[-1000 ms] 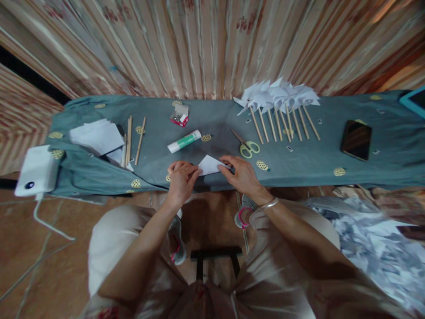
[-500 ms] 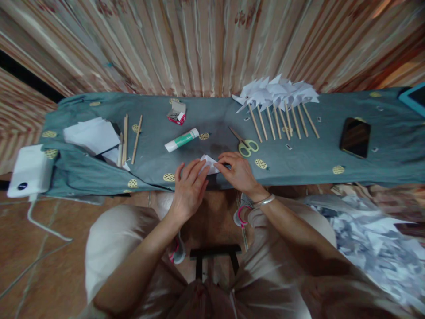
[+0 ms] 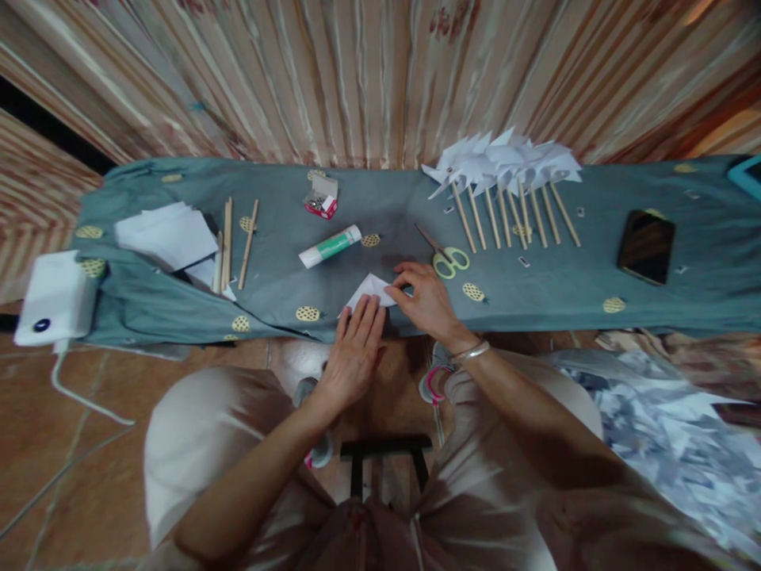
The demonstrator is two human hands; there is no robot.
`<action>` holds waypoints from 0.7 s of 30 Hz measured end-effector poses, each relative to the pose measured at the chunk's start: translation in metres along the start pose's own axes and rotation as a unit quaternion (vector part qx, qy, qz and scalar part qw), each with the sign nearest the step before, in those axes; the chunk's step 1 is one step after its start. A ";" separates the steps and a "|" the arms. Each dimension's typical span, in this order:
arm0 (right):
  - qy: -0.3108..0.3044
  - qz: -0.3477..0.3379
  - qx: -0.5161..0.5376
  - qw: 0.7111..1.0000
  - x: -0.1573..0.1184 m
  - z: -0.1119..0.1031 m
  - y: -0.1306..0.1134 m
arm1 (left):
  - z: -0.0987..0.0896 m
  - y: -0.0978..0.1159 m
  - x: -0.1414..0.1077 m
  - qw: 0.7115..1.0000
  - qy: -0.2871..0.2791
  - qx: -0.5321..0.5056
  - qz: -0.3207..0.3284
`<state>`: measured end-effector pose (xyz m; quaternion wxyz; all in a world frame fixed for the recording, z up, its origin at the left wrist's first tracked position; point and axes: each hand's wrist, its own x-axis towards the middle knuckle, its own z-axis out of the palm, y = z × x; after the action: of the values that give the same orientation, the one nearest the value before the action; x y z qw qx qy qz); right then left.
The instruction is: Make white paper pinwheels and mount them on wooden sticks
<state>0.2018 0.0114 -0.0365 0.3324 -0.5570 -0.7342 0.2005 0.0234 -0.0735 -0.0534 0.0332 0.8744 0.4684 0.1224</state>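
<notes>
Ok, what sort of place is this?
Probably a makeshift craft corner, perhaps in a home: creased white paper and paper pinwheels lie out in front of a long pleated curtain.

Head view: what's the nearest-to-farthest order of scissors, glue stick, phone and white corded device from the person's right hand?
1. Scissors: just beyond the right hand.
2. Glue stick: left of the hand.
3. Phone: well off to the right.
4. White corded device: at the left end of the table.

We see white paper (image 3: 369, 285) folded to a rough triangle, peak pointing away, on green cloth (image 3: 552, 293) near front edge
</notes>
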 end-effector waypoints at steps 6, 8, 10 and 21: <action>0.004 0.002 -0.004 1.000 0.002 0.002 0.000 | 0.003 -0.001 0.001 1.000 0.008 0.002 0.002; 0.007 0.001 -0.007 1.000 0.003 0.003 0.000 | 0.003 -0.001 0.002 1.000 0.001 -0.004 -0.002; 0.010 0.000 -0.009 1.000 0.003 0.003 0.000 | 0.002 -0.001 0.003 1.000 -0.003 -0.009 -0.004; 0.010 -0.003 -0.026 1.000 0.006 0.004 0.000 | 0.000 -0.002 0.004 1.000 -0.006 -0.013 -0.002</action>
<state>0.1978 0.0174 -0.0380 0.3260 -0.5649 -0.7376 0.1749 0.0239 -0.0692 -0.0526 0.0478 0.8735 0.4686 0.1229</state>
